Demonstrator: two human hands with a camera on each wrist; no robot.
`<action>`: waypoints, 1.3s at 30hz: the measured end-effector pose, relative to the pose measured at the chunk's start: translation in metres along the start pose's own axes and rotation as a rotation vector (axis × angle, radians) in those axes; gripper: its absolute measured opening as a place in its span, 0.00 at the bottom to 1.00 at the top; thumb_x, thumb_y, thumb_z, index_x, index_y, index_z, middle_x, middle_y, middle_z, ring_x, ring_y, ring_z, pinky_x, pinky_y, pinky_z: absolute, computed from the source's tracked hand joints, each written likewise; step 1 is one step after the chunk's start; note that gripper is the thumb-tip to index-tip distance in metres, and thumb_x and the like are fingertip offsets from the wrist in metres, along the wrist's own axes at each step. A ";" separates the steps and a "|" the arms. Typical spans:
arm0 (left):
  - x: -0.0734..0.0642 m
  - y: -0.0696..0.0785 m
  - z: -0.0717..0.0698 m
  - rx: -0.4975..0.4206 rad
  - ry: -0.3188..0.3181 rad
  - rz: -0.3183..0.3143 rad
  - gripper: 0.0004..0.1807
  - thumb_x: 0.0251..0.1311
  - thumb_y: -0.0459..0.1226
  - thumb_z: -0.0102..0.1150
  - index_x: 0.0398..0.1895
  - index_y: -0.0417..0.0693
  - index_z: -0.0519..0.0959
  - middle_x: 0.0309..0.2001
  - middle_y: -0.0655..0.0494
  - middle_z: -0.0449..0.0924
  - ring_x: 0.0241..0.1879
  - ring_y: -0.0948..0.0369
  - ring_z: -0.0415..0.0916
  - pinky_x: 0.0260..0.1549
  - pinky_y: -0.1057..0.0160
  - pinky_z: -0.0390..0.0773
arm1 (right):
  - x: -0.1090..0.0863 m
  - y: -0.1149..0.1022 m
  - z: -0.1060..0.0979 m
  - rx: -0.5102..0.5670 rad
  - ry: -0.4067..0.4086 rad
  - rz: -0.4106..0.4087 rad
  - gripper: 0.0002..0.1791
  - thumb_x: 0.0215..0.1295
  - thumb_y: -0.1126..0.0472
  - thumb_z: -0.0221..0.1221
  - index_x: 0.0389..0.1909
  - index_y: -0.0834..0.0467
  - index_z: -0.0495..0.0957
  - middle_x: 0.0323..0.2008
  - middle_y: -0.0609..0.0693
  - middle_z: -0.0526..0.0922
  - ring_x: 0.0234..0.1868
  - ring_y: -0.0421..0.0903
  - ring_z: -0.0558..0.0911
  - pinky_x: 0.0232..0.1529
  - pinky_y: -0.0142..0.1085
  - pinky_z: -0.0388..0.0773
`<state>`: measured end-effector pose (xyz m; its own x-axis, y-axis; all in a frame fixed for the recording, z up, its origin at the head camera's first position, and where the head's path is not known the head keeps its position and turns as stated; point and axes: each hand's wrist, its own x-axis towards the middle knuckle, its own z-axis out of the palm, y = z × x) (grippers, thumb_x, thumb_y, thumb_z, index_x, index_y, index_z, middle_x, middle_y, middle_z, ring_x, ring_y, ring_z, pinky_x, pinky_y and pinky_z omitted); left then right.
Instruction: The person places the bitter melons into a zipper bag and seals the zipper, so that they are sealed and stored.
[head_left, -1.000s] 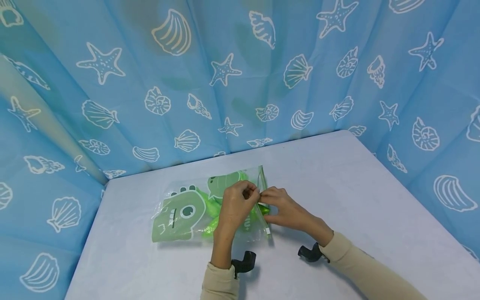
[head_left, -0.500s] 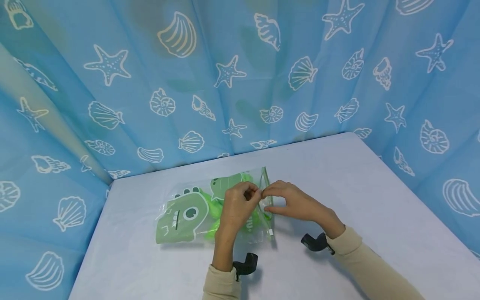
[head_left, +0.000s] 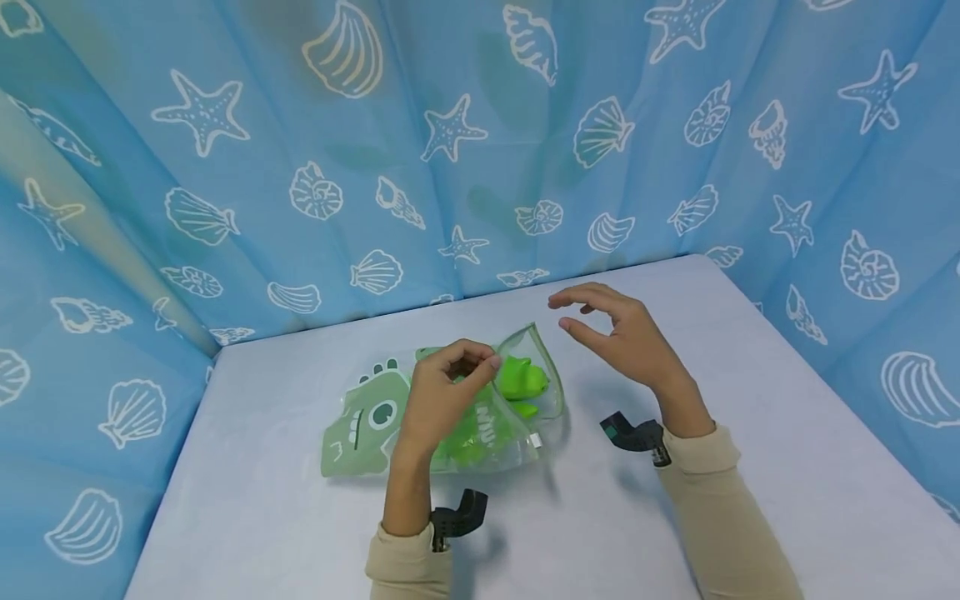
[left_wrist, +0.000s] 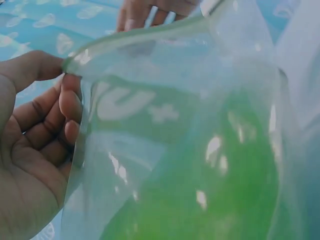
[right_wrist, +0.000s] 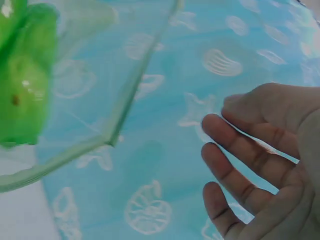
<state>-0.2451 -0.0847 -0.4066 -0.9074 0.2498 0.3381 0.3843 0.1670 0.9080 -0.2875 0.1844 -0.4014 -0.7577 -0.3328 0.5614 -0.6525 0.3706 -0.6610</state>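
A clear zip bag (head_left: 438,457) printed with green cartoon dinosaurs lies on the table, its mouth spread apart at the right end. Thumb and fingers of my left hand (head_left: 442,400) pinch the near rim of that mouth; the left wrist view shows the rim (left_wrist: 145,34) between them. Inside sits a bright green, glossy object (head_left: 522,379), its kind unclear through the plastic. My right hand (head_left: 626,333) hovers to the right of the mouth, fingers loosely bent and holding nothing. In the right wrist view it is apart from the bag's green edge (right_wrist: 122,112).
A white slider (head_left: 536,440) sits at the near corner of the bag's mouth. The white table (head_left: 247,533) is bordered at the back and sides by a blue curtain (head_left: 420,150) with shell and starfish prints. Each wrist wears a black camera mount (head_left: 459,514).
My right hand has left the bag's rim and moved up and to the right. The mouth has spread wider, showing more of the green object. My left hand keeps pinching the rim.
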 end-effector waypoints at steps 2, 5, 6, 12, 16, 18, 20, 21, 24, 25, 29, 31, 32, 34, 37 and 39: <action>-0.001 0.004 -0.003 -0.070 -0.004 -0.016 0.09 0.67 0.41 0.64 0.41 0.45 0.84 0.36 0.52 0.82 0.36 0.55 0.79 0.38 0.58 0.79 | 0.004 -0.001 -0.003 0.013 0.022 -0.008 0.19 0.67 0.69 0.62 0.58 0.55 0.80 0.54 0.47 0.82 0.56 0.44 0.77 0.54 0.37 0.71; -0.005 0.008 -0.007 -0.155 -0.004 -0.036 0.09 0.67 0.40 0.64 0.42 0.42 0.84 0.35 0.49 0.81 0.35 0.54 0.78 0.36 0.61 0.79 | 0.007 -0.001 -0.002 0.024 0.031 -0.009 0.18 0.68 0.70 0.61 0.57 0.57 0.81 0.53 0.49 0.82 0.53 0.44 0.77 0.52 0.36 0.71; -0.007 0.009 -0.008 -0.171 -0.002 -0.035 0.09 0.67 0.39 0.63 0.42 0.42 0.83 0.34 0.49 0.80 0.34 0.53 0.77 0.35 0.61 0.79 | 0.007 0.000 -0.001 0.030 0.023 -0.006 0.18 0.68 0.70 0.61 0.57 0.56 0.81 0.53 0.49 0.82 0.52 0.43 0.77 0.52 0.36 0.71; -0.012 0.019 -0.018 -0.241 0.018 0.000 0.04 0.67 0.34 0.62 0.39 0.42 0.83 0.29 0.51 0.77 0.28 0.54 0.72 0.32 0.59 0.77 | 0.007 0.001 0.005 0.163 -0.062 -0.001 0.17 0.71 0.68 0.58 0.58 0.56 0.80 0.55 0.48 0.81 0.53 0.46 0.77 0.52 0.40 0.74; -0.015 0.030 -0.028 -0.395 0.022 0.045 0.07 0.67 0.30 0.58 0.37 0.48 0.84 0.34 0.55 0.79 0.29 0.61 0.72 0.33 0.65 0.76 | 0.008 0.001 0.004 0.311 -0.136 -0.049 0.21 0.71 0.74 0.54 0.62 0.60 0.77 0.57 0.53 0.80 0.59 0.50 0.76 0.58 0.41 0.72; -0.016 0.035 -0.031 -0.517 0.007 0.081 0.10 0.66 0.27 0.54 0.37 0.48 0.84 0.36 0.56 0.79 0.31 0.63 0.73 0.34 0.68 0.76 | 0.009 -0.001 0.002 0.368 -0.194 -0.097 0.23 0.69 0.77 0.53 0.63 0.62 0.75 0.58 0.56 0.79 0.63 0.53 0.73 0.61 0.44 0.69; -0.017 0.040 -0.034 -0.636 -0.025 0.113 0.14 0.66 0.24 0.50 0.37 0.47 0.84 0.37 0.57 0.79 0.33 0.64 0.74 0.35 0.69 0.76 | 0.010 -0.005 -0.002 0.420 -0.260 -0.154 0.25 0.68 0.78 0.54 0.64 0.63 0.74 0.60 0.58 0.78 0.66 0.55 0.71 0.64 0.46 0.66; -0.016 0.041 -0.034 -0.682 -0.042 0.127 0.15 0.66 0.24 0.48 0.37 0.46 0.84 0.37 0.57 0.79 0.33 0.64 0.74 0.35 0.70 0.76 | 0.010 -0.007 -0.004 0.445 -0.291 -0.186 0.25 0.67 0.78 0.55 0.64 0.64 0.74 0.61 0.59 0.77 0.66 0.56 0.70 0.66 0.46 0.66; -0.014 0.043 -0.034 -0.778 -0.093 0.160 0.17 0.66 0.23 0.43 0.37 0.45 0.83 0.35 0.57 0.79 0.31 0.65 0.74 0.32 0.71 0.76 | 0.011 -0.013 -0.010 0.532 -0.380 -0.290 0.24 0.66 0.78 0.56 0.63 0.66 0.75 0.60 0.61 0.77 0.66 0.59 0.69 0.68 0.48 0.64; -0.013 0.043 -0.033 -0.801 -0.105 0.164 0.17 0.66 0.24 0.43 0.37 0.45 0.83 0.35 0.57 0.79 0.30 0.65 0.74 0.31 0.71 0.76 | 0.011 -0.014 -0.012 0.562 -0.405 -0.328 0.23 0.65 0.77 0.57 0.62 0.67 0.75 0.60 0.61 0.77 0.66 0.60 0.69 0.68 0.49 0.65; -0.010 0.040 -0.029 -0.864 -0.112 0.156 0.13 0.69 0.27 0.46 0.36 0.44 0.82 0.32 0.57 0.77 0.28 0.66 0.74 0.28 0.73 0.75 | 0.008 -0.021 -0.018 0.644 -0.462 -0.459 0.22 0.65 0.75 0.60 0.60 0.70 0.75 0.58 0.62 0.78 0.63 0.61 0.71 0.65 0.50 0.67; -0.011 0.038 -0.027 -0.887 -0.097 0.143 0.10 0.70 0.29 0.49 0.36 0.44 0.82 0.30 0.57 0.76 0.27 0.66 0.74 0.26 0.73 0.74 | 0.006 -0.025 -0.020 0.642 -0.457 -0.487 0.22 0.63 0.76 0.62 0.58 0.70 0.76 0.57 0.61 0.79 0.61 0.59 0.73 0.64 0.48 0.69; -0.011 0.038 -0.026 -0.893 -0.093 0.139 0.09 0.70 0.30 0.50 0.36 0.43 0.82 0.29 0.57 0.75 0.27 0.67 0.74 0.26 0.73 0.74 | 0.004 -0.028 -0.020 0.632 -0.447 -0.495 0.22 0.62 0.76 0.63 0.57 0.69 0.76 0.55 0.60 0.79 0.59 0.58 0.74 0.63 0.47 0.71; -0.010 0.037 -0.025 -0.908 -0.085 0.127 0.08 0.70 0.30 0.52 0.36 0.43 0.82 0.29 0.58 0.74 0.26 0.67 0.73 0.25 0.74 0.73 | 0.003 -0.033 -0.020 0.604 -0.414 -0.504 0.21 0.59 0.78 0.64 0.54 0.68 0.79 0.51 0.59 0.81 0.56 0.56 0.76 0.60 0.45 0.73; -0.009 0.037 -0.025 -0.878 -0.066 0.105 0.10 0.70 0.29 0.49 0.36 0.43 0.81 0.29 0.57 0.75 0.26 0.67 0.73 0.25 0.73 0.74 | 0.001 -0.040 -0.020 0.559 -0.313 -0.513 0.16 0.59 0.77 0.65 0.48 0.65 0.82 0.44 0.57 0.83 0.50 0.53 0.78 0.56 0.43 0.75; -0.008 0.037 -0.026 -0.797 -0.025 0.078 0.10 0.70 0.30 0.49 0.36 0.43 0.81 0.30 0.56 0.75 0.26 0.66 0.73 0.25 0.73 0.75 | 0.000 -0.047 -0.021 0.542 -0.204 -0.523 0.11 0.61 0.75 0.65 0.45 0.66 0.83 0.40 0.58 0.84 0.47 0.53 0.78 0.54 0.42 0.76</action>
<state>-0.2279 -0.1051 -0.3692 -0.8751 0.2556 0.4111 0.2006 -0.5815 0.7885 -0.2577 0.1848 -0.3601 -0.3018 -0.5199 0.7992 -0.7879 -0.3360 -0.5161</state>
